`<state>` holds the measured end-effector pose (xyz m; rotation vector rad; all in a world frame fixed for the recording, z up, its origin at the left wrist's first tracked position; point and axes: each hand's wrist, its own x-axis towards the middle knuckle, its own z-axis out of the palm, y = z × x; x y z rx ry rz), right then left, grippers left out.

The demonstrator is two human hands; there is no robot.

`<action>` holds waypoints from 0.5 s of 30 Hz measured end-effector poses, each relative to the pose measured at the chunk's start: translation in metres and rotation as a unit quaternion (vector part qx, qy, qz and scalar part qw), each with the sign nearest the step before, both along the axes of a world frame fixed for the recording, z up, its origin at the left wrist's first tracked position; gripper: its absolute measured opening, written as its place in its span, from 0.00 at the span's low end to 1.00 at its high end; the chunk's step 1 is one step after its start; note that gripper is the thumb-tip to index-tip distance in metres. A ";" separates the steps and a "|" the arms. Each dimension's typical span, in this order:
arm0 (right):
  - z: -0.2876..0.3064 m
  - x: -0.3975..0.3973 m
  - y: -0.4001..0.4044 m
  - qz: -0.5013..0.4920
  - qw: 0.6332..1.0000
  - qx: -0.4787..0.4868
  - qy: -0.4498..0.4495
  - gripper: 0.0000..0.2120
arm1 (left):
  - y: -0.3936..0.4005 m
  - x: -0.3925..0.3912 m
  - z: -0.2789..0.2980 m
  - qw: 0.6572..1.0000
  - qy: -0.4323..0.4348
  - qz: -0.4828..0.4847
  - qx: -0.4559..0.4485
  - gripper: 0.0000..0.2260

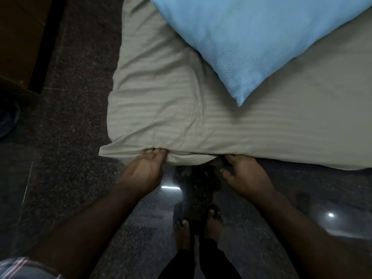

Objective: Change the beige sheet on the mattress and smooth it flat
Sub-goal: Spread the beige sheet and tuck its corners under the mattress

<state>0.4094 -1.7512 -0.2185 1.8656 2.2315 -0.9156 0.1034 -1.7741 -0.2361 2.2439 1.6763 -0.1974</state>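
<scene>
A: Beige sheet covers the mattress on the dark polished floor. Blue pillow lies on top, well back from the near edge, one corner pointing toward that edge.

B: Hands?

A: Both at the near edge, arms reaching down and forward. Left hand sits near the mattress corner, palm down, fingertips pushed into the fold of cloth under the edge — pressing it in, not gripping. Right hand is further along the same edge, fingers vanishing beneath the mattress; whether they clutch cloth I can't tell.

B: Reason for that placement?

A: Likely tucking slack underneath so the top pulls taut — creases run from that corner toward the pillow. Bare feet stand just short of the edge.
</scene>
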 end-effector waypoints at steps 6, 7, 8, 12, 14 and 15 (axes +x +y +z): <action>0.003 -0.073 -0.027 0.078 0.979 0.156 0.108 0.20 | 0.025 0.004 -0.010 0.999 0.032 0.007 -0.022 0.14; 0.000 -0.089 -0.020 0.089 0.985 0.114 0.095 0.23 | 0.029 0.001 -0.012 0.998 0.033 -0.001 -0.058 0.16; -0.005 -0.103 -0.013 0.096 0.990 0.079 0.072 0.27 | 0.035 0.000 -0.011 0.995 0.037 -0.009 -0.097 0.20; -0.005 -0.136 0.010 0.115 0.992 -0.009 -0.059 0.26 | 0.060 -0.005 -0.015 0.977 0.058 -0.021 -0.204 0.25; -0.004 -0.150 0.021 0.095 0.989 -0.047 -0.099 0.23 | 0.056 -0.017 -0.013 0.984 0.010 -0.052 -0.171 0.24; -0.003 -0.157 0.026 0.078 0.987 -0.078 -0.113 0.23 | 0.044 -0.026 -0.013 0.992 -0.050 -0.067 -0.092 0.23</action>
